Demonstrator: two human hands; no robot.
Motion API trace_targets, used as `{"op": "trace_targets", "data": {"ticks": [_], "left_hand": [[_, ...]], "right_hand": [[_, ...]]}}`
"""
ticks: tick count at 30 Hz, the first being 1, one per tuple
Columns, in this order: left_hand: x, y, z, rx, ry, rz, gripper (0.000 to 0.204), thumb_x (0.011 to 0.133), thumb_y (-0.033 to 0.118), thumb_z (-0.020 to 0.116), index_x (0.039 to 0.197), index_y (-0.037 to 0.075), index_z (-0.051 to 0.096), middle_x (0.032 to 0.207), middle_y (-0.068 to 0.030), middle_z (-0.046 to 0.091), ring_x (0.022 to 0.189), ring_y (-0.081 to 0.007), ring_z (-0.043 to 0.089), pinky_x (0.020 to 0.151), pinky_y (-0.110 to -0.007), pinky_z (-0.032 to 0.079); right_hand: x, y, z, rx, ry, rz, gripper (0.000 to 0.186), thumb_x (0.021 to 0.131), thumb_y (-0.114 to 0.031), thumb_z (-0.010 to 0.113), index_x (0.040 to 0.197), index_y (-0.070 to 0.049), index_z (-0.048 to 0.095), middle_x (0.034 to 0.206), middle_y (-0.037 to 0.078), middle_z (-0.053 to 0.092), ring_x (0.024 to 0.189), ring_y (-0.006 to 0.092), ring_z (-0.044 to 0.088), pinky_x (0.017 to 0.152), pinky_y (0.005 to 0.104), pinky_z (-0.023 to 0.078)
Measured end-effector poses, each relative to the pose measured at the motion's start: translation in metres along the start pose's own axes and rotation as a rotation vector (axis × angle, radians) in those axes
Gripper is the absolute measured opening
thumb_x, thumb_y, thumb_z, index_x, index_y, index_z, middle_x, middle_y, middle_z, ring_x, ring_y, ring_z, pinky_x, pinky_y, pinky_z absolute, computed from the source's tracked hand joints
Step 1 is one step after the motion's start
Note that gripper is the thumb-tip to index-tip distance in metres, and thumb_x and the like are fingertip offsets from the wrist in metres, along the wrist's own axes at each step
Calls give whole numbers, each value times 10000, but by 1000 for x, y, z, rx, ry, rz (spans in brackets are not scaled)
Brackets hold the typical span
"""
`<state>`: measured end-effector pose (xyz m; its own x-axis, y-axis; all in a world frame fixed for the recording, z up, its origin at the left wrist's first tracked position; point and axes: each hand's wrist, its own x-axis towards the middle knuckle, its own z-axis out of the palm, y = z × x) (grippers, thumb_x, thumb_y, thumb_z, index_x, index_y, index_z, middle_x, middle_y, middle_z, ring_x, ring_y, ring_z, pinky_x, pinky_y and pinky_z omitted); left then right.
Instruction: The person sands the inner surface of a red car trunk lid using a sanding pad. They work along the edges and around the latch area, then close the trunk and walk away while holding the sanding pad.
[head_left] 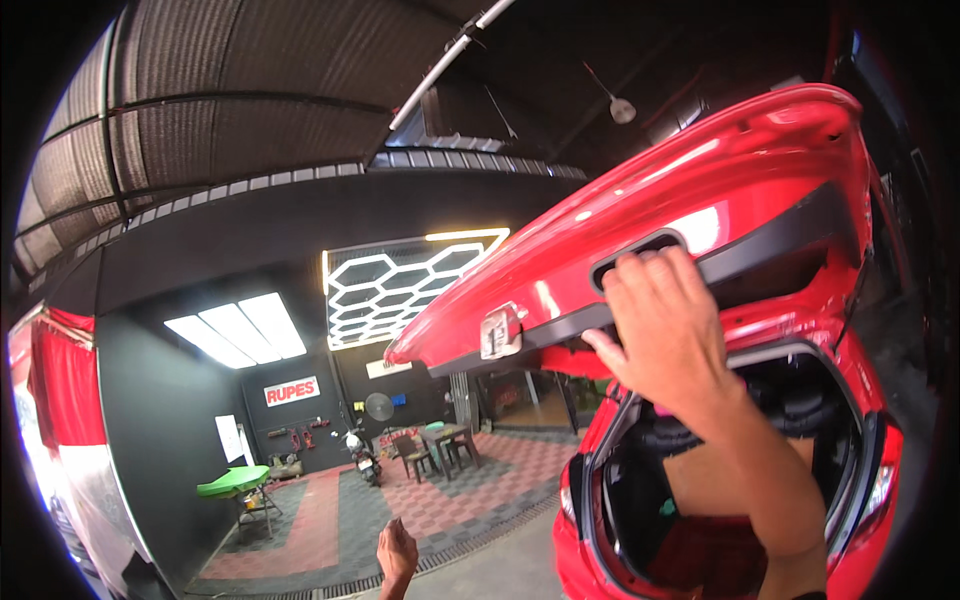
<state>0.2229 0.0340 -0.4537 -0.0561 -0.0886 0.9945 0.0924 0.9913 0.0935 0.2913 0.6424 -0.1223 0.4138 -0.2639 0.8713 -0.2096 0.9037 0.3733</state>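
The raised red tailgate [620,200] spans the upper right. My right hand [665,330] reaches up to it, fingers hooked into the dark grip recess [611,265] on its inner side, thumb below. A metal latch [500,333] sits on the tailgate left of that hand. Below, the open trunk [700,545] of the red car shows a tan board [745,480] inside. My left hand [397,545] is low at the bottom centre, fingers curled, apart from the car; whatever it may hold is hidden.
Across the tiled floor stand a table with chairs [440,440], a scooter [360,455], a fan [379,405] and a green-topped stand [235,480]. A drain grate [480,530] crosses the floor. A red curtain [65,375] hangs at the far left.
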Motion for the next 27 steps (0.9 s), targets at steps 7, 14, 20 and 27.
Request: {"op": "trace_targets", "data": {"ticks": [7,14,20,27], "left_hand": [[107,47,-86,-63,-17,233,303,977,-59,716,1276,-26,684,977,-198,681,840,-397,648,746,-477,545],[251,213,-108,-137,249,665,409,876,-49,823,1256,41,700,1013,-130,703,872,-334,675,752,-443,542],[344,348,-75,-198,461,957,470,832,-37,866,1256,82,701,1028,-118,719,845,-314,675,737,-432,534],[388,369,-45,-124,595,1021,512,783,-34,882,1232,109,683,986,-88,675,820,-291,657,722,-414,521]], "right_hand": [[3,-18,-10,63,33,73,497,802,-295,919,1132,-4,688,1158,148,618,1113,360,587,1063,507,470],[-3,-15,-6,6,39,41,447,827,-355,877,1077,-15,728,1185,110,663,1111,310,594,1066,448,479],[-1,-11,-8,60,76,24,402,830,-348,877,1063,-46,752,1169,83,665,1117,278,607,1080,426,486],[-6,-6,-7,44,39,21,466,844,-390,861,1131,-35,771,1225,73,658,1177,257,590,1128,420,456]]}}
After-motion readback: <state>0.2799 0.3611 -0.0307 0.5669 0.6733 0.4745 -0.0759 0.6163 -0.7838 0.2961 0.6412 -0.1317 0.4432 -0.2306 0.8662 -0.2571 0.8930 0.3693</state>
